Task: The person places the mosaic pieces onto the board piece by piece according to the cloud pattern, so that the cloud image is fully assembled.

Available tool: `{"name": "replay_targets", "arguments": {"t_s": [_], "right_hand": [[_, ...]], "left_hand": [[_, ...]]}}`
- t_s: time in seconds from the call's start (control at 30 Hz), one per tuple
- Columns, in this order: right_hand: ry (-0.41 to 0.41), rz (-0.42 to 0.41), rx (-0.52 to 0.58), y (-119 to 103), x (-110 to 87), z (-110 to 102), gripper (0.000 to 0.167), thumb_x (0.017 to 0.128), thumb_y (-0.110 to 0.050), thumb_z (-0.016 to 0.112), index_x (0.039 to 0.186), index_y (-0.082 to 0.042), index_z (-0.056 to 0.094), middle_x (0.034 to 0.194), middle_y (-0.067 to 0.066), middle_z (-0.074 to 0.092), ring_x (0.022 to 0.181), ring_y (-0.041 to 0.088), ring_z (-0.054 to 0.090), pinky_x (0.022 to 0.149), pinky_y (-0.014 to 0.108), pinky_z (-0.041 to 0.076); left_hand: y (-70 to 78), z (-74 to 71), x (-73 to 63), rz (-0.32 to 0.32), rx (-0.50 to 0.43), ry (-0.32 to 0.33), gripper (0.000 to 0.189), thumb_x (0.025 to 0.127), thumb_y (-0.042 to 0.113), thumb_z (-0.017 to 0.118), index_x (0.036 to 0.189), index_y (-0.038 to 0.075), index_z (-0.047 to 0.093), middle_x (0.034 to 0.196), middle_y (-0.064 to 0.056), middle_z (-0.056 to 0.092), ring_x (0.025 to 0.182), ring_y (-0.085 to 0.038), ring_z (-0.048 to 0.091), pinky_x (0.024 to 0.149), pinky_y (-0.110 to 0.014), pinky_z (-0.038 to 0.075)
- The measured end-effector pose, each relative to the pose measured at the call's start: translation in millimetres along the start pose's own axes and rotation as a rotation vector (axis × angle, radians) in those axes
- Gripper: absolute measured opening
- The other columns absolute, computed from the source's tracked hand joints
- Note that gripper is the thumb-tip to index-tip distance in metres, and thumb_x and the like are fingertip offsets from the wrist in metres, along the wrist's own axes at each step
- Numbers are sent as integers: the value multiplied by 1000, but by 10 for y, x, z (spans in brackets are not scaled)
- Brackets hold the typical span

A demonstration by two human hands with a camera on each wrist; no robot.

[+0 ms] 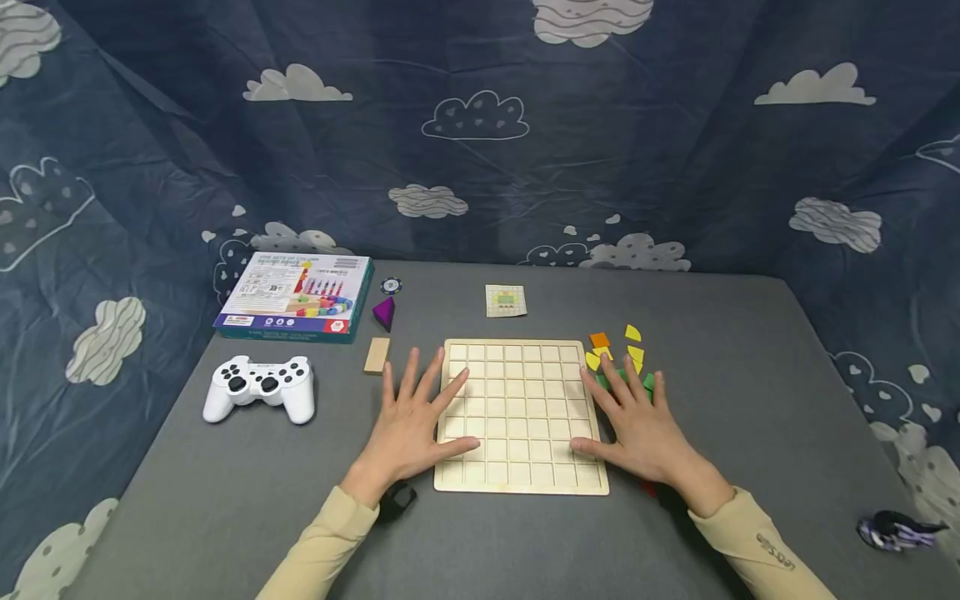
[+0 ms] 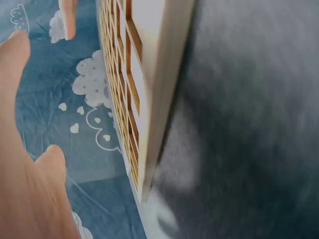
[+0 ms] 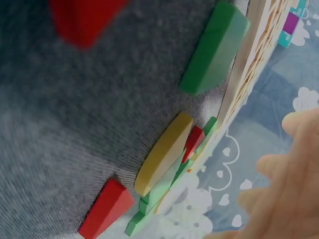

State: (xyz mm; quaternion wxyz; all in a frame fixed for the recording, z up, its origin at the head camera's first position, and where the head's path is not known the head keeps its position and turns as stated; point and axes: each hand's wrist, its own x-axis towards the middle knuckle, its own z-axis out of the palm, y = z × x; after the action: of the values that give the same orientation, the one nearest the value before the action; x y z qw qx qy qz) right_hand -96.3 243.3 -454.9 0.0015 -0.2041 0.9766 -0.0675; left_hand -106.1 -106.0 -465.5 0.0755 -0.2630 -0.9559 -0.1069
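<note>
Across the desk, I'm holding both hands spread, empty, flanking the board, judging light, even pressure best for steadying it.

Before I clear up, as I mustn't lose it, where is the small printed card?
In the head view, the small printed card lies near the centre, beyond the far edge of the gridded board and right of the round chip.
</note>
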Motion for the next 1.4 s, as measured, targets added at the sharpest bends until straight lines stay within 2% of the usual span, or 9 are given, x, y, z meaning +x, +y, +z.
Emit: {"name": "replay_targets", "arguments": {"t_s": [0.2,0.4,0.53,0.77,0.9,1.1,1.23,1.4], "right_hand": [[98,-5,52,64,35,-16,89,84,-64,57,149,-10,31,153,19,20,138,42,16,101,69,17],[187,70,146,188,120,-68,68,85,-40,70,137,-1,48,142,25,37,126,46,36,94,67,30],[220,117,209,297,207,-96,57,86,-31,71,130,1,55,134,27,45,118,48,43,90,66,34],[238,236,274,520,340,-107,44,88,-22,70,120,6,61,116,28,56,106,45,49,87,60,39],[239,301,272,636,354,-92,35,86,-17,71,109,8,65,103,26,59,94,41,53,79,57,42],[222,350,285,714,334,-50,21,82,-13,71,94,4,68,84,16,58,77,32,53,67,47,42],[190,356,313,740,338,-68,19,82,-12,72,92,3,67,81,14,58,74,30,53,65,44,41],[98,360,351,779,375,-123,23,82,-11,72,96,6,66,86,15,60,76,30,54,67,44,42]], "left_hand": [[112,41,-90,-31,-82,-42,107,72,84,45,154,22,14,158,-13,4,141,-39,-3,108,-61,-3],[225,91,-209,-49,-210,-135,127,62,88,52,153,10,10,156,-22,4,141,-40,0,110,-57,1],[246,123,-256,-56,-249,-189,136,56,86,61,153,8,7,155,-23,-1,141,-38,-2,110,-55,0],[196,188,-278,-39,-267,-137,138,53,76,73,152,1,12,154,-26,3,141,-38,0,111,-55,2],[178,228,-280,-44,-259,-127,137,54,78,71,151,1,13,155,-25,3,142,-37,-1,112,-52,1],[165,275,-287,-47,-234,-108,136,54,81,68,152,3,13,155,-23,3,142,-34,0,112,-48,-1],[156,292,-291,-43,-228,-91,136,54,81,67,152,3,14,155,-22,4,142,-33,0,113,-47,-2],[152,301,-291,-48,-228,-90,135,54,81,68,152,3,15,155,-22,4,143,-32,-1,113,-45,-3]]}}
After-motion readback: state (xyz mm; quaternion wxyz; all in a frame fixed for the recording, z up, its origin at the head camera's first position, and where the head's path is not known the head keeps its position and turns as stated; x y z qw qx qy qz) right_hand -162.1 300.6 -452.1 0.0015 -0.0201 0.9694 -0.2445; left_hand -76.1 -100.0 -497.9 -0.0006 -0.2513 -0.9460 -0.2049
